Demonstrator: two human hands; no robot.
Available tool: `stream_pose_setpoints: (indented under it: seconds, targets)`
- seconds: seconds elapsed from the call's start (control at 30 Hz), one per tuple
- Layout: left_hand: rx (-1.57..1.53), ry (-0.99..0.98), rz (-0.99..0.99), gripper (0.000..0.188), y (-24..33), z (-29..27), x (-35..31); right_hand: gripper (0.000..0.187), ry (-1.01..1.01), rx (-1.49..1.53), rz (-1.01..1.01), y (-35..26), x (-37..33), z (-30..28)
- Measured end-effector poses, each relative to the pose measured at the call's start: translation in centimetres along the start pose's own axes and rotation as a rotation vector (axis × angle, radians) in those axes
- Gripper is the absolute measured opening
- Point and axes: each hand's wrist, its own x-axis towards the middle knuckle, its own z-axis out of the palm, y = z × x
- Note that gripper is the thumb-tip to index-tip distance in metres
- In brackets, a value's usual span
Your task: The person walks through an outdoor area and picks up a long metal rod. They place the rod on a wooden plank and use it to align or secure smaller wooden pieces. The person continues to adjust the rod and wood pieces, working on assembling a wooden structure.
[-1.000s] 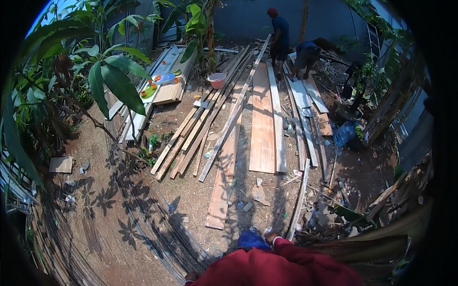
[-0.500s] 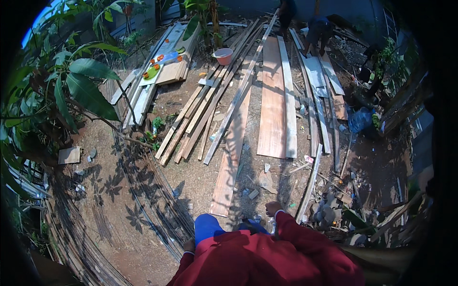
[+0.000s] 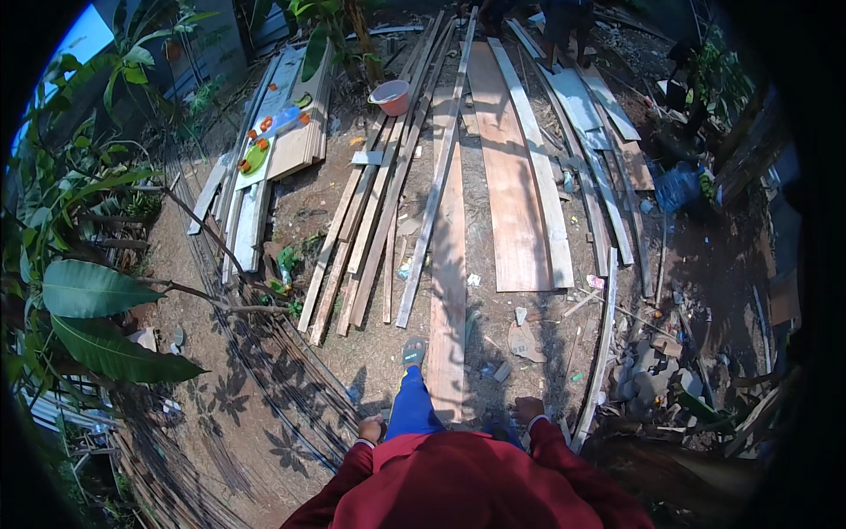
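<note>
My left hand [image 3: 372,429] hangs beside my blue trouser leg, its fingers curled in, with nothing seen in it. On the other side my right hand [image 3: 527,409] is also curled, and no object shows in it. It is nearest to a long narrow plank [image 3: 597,353] lying on the ground to the right. A wide, light brown board [image 3: 448,353] lies lengthwise before me. My sandalled foot [image 3: 413,350] is just left of that board. Both hands are small in the head view, so finger detail is limited.
Several long planks [image 3: 374,229] lie ahead, beside another wide board [image 3: 515,203]. A pink basin [image 3: 390,97] and stacked boards with a green plate [image 3: 255,160] are farther off. Thin rods [image 3: 291,370] and leafy branches [image 3: 115,335] flank my left; rubble [image 3: 648,379] lies right. Other people [image 3: 564,31] stand at the back.
My left leg has come forward, with its foot now in view. My left hand has risen into fuller view beside my leg. The planks sit differently in the picture as I move.
</note>
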Motion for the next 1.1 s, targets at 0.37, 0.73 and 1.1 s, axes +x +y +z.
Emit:
stream_pose_setpoints:
  seconds: [0.37,0.73,1.1]
  targets:
    - [0.312,-0.144,-0.055,0.059,13.0,-3.6,25.8,0.014,-0.008,0.336,-0.154,-11.9,-0.6,22.3]
    - [0.449,-0.088,-0.151,0.099,14.6,9.3,44.1,0.027,-0.008,0.228,0.176,-9.0,5.7,27.9]
    - [0.623,0.045,0.086,0.11,10.4,21.2,60.9,0.029,-0.014,0.303,0.492,-11.0,16.1,26.1]
